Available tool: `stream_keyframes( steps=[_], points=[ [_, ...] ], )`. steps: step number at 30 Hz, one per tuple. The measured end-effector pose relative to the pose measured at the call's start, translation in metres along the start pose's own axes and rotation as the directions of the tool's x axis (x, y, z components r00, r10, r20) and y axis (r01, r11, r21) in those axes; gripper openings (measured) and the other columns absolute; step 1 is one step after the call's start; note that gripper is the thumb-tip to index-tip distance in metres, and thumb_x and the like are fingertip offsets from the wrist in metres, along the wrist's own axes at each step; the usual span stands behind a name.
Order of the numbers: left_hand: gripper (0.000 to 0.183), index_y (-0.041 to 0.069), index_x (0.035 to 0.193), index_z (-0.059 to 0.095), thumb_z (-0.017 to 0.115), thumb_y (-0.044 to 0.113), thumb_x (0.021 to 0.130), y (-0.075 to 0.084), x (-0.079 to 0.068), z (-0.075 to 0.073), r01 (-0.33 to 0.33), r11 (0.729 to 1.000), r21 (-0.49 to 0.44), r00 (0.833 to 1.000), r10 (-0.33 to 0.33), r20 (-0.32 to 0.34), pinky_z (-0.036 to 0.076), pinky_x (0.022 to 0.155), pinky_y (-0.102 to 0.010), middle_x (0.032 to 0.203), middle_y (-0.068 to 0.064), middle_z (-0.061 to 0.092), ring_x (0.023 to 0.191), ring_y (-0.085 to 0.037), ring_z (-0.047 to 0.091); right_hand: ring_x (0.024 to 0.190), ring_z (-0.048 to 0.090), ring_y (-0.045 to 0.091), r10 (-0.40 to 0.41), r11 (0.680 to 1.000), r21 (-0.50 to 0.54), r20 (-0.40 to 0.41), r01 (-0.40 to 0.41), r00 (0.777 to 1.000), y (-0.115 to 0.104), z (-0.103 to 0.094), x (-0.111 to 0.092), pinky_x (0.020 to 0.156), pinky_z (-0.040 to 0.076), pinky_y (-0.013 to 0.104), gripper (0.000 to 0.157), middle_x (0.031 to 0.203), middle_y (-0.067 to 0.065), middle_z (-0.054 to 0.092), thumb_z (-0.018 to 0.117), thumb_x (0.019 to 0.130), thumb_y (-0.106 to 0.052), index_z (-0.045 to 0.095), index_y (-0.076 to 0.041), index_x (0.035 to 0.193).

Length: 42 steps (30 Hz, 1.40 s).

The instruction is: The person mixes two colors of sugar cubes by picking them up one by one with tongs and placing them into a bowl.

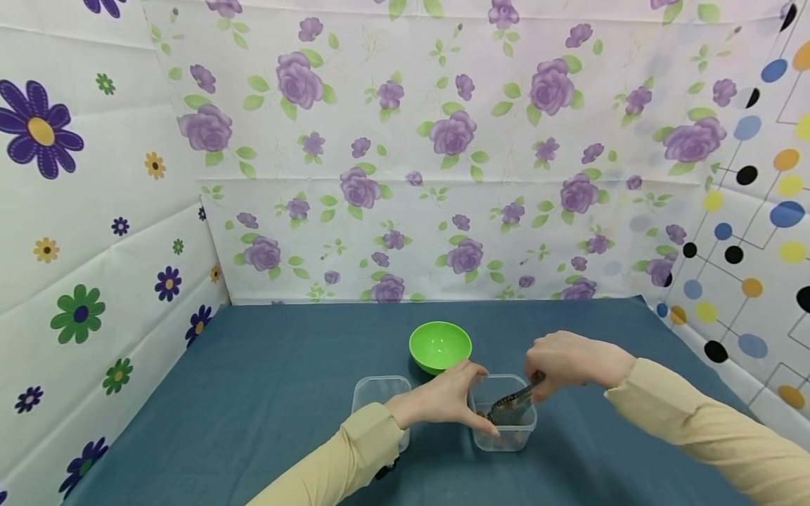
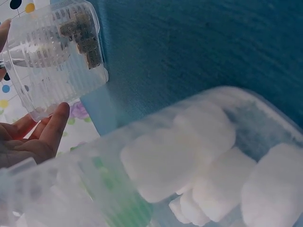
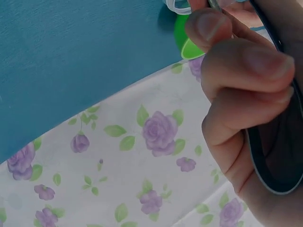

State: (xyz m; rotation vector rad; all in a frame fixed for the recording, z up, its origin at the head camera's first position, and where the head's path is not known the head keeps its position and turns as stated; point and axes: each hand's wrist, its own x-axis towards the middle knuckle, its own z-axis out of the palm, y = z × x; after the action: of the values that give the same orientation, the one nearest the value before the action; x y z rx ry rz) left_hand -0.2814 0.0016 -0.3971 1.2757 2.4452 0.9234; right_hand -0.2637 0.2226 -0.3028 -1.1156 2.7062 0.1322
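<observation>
Head view: on the table (image 1: 278,365), the right hand (image 1: 572,362) grips a utensil (image 1: 514,400) dipped into the right-hand clear tub (image 1: 503,442), which the left hand (image 1: 443,397) braces between thumb and fingers; pushing too hard could tip it, spilling the brown pieces (image 2: 86,44) inside.

Clear plastic cont. (image 1: 503,441) upright, brn chunks (image 2: 87,45) at btm; metal utensil (image 1: 511,406) tilted, its head inside

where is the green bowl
In the head view, the green bowl sits just right of centre on the blue cloth, beyond the left hand and the clear container it grips.
</observation>
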Motion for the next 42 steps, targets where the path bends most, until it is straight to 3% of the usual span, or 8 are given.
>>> stream_keyframes(
  steps=[8,17,26,36,42],
  points=[
    [0.08,0.002,0.133,0.036,0.074,0.04,0.074,0.0,0.0,0.0,0.007,1.0,-0.013,1.0,-0.007,0.003,0.041,0.081,-0.022,0.12,-0.006,0.04,0.106,-0.016,0.045,0.043,0.031,0.003,-0.03,0.999,0.039,-0.034,0.032,0.999,0.009,-0.003,-0.004,0.042,0.026,0.023,0.023,0.052,-0.013,0.041,0.073,0.075,-0.032,0.056,-0.026,0.06],
    [0.078,0.004,0.132,0.038,0.074,0.041,0.073,-0.001,-0.001,0.001,0.006,1.0,-0.011,1.0,-0.006,-0.01,0.042,0.08,-0.022,0.119,-0.007,0.042,0.103,-0.013,0.046,0.043,0.034,0.002,-0.065,0.994,0.078,-0.063,0.07,0.996,0.016,-0.01,-0.013,0.041,0.028,0.022,0.016,0.056,-0.016,0.043,0.069,0.08,-0.035,0.06,-0.027,0.068],
    [0.078,0.005,0.13,0.041,0.076,0.041,0.071,-0.002,-0.001,0.001,-0.009,1.0,-0.005,0.999,0.009,-0.043,0.042,0.08,-0.022,0.116,-0.006,0.045,0.103,-0.015,0.047,0.038,0.032,0.002,-0.068,0.986,0.148,-0.079,0.08,0.995,0.022,-0.018,-0.023,0.038,0.027,0.021,0.02,0.052,-0.014,0.041,0.064,0.083,-0.038,0.057,-0.028,0.068],
    [0.079,0.004,0.129,0.042,0.077,0.042,0.069,-0.004,0.0,0.001,-0.013,1.0,0.019,0.998,0.014,-0.069,0.043,0.076,-0.02,0.118,-0.006,0.046,0.095,-0.01,0.048,0.034,0.036,0.003,0.006,0.977,0.212,-0.064,0.008,0.998,0.029,-0.032,-0.031,0.034,0.034,0.023,0.016,0.055,-0.012,0.048,0.062,0.084,-0.04,0.062,-0.027,0.075],
    [0.079,0.003,0.129,0.042,0.078,0.041,0.068,-0.005,0.0,0.003,-0.007,1.0,0.004,0.997,0.007,-0.078,0.043,0.071,-0.019,0.116,-0.004,0.047,0.088,-0.007,0.047,0.035,0.039,0.005,0.031,0.972,0.234,-0.088,-0.009,0.996,0.036,-0.041,-0.029,0.033,0.037,0.025,0.021,0.056,-0.012,0.049,0.06,0.085,-0.044,0.065,-0.024,0.083]
  ],
)
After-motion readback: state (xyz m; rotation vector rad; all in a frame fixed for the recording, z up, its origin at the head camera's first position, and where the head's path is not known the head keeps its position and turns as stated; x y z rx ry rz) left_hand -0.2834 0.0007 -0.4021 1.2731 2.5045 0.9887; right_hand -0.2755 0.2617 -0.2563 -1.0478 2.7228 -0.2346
